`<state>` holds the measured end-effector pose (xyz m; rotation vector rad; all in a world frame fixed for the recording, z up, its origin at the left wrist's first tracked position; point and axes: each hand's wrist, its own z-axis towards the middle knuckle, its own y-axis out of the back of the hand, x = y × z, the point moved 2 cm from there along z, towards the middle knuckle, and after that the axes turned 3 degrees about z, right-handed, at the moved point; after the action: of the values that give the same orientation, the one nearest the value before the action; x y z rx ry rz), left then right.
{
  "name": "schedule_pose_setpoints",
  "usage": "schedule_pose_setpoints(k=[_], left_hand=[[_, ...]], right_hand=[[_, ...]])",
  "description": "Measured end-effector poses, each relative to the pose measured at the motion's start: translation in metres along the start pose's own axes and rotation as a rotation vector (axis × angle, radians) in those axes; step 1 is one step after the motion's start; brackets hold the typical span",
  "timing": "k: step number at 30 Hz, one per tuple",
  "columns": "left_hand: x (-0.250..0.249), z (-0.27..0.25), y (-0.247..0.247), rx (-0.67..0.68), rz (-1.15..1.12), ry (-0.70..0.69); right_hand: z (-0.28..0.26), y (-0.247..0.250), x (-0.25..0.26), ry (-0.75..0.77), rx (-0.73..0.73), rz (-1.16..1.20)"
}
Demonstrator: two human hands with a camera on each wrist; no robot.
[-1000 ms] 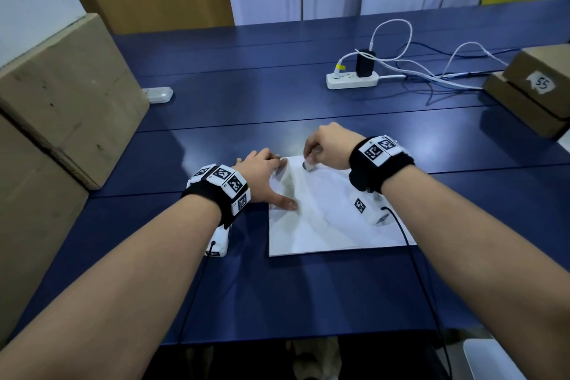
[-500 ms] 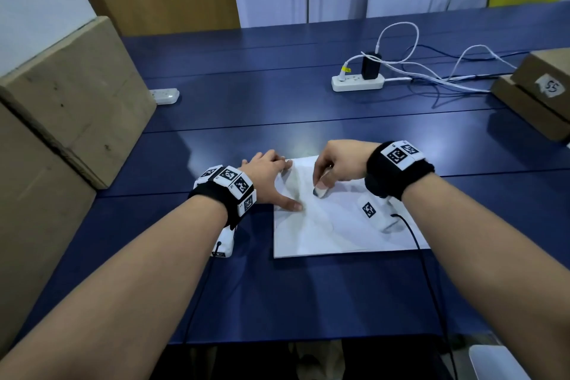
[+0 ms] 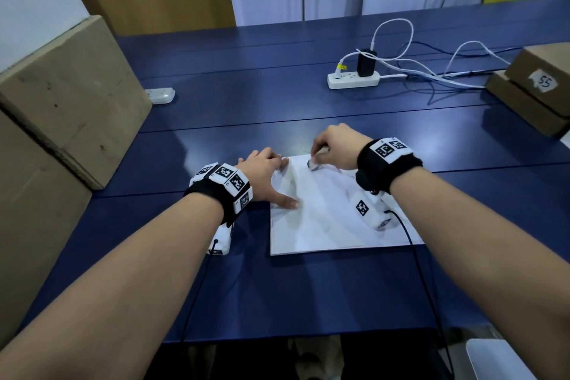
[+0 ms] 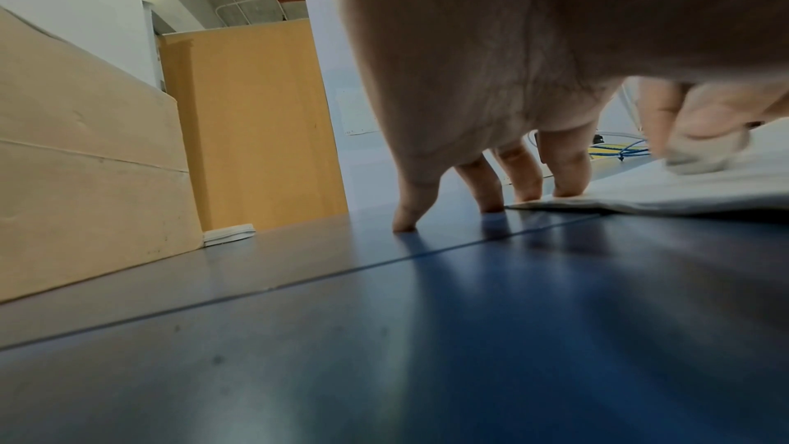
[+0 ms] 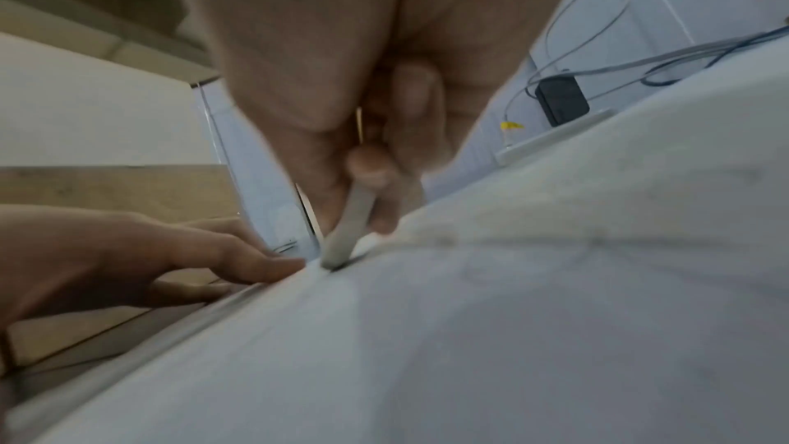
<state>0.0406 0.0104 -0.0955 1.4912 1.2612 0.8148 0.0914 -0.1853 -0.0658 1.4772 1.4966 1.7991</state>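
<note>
A white sheet of paper (image 3: 324, 225) lies on the blue table (image 3: 277, 293). My left hand (image 3: 277, 182) rests on the sheet's left edge with fingers spread, thumb flat on the paper; in the left wrist view its fingertips (image 4: 565, 188) press the sheet's corner (image 4: 640, 194). My right hand (image 3: 316, 160) pinches a small white eraser (image 3: 314, 165) and presses it on the paper near the far edge. In the right wrist view the eraser (image 5: 346, 232) stands tilted on the paper (image 5: 512, 333), close to the left hand (image 5: 128, 259).
Large cardboard boxes (image 3: 71, 95) stand along the left. A white power strip (image 3: 353, 80) with a black charger and loose cables lies beyond the paper. Two smaller cardboard boxes (image 3: 536, 86) sit at the right. A small white device (image 3: 160, 95) lies by the left boxes.
The right hand drew the eraser toward me over the paper, then pushed it back to the far edge. The left hand stayed pressed on the sheet.
</note>
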Motion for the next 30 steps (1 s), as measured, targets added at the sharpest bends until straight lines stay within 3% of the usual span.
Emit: schedule_pose_setpoints(k=[2,7,12,18,23,28,30], left_hand=[[0.0,0.0,0.0,0.0,-0.001,-0.001],[0.001,0.0,0.0,-0.004,-0.021,-0.001],[0.0,0.0,0.0,0.002,-0.023,0.001],[0.001,0.001,-0.001,-0.006,-0.012,0.007],[0.0,0.002,-0.001,-0.009,-0.025,0.005],[0.002,0.001,-0.002,-0.015,-0.016,-0.001],[0.001,0.002,-0.001,-0.018,-0.013,0.002]], right_hand=[[0.002,0.002,-0.002,0.003,-0.036,-0.002],[-0.015,-0.003,0.001,0.036,0.288,0.056],[0.001,0.005,-0.003,0.01,-0.031,-0.02],[-0.01,0.002,0.005,0.059,0.257,-0.088],[0.003,0.005,0.002,0.013,0.036,-0.041],[-0.011,0.0,0.005,0.052,0.211,-0.069],[-0.013,-0.001,0.007,0.053,0.213,-0.063]])
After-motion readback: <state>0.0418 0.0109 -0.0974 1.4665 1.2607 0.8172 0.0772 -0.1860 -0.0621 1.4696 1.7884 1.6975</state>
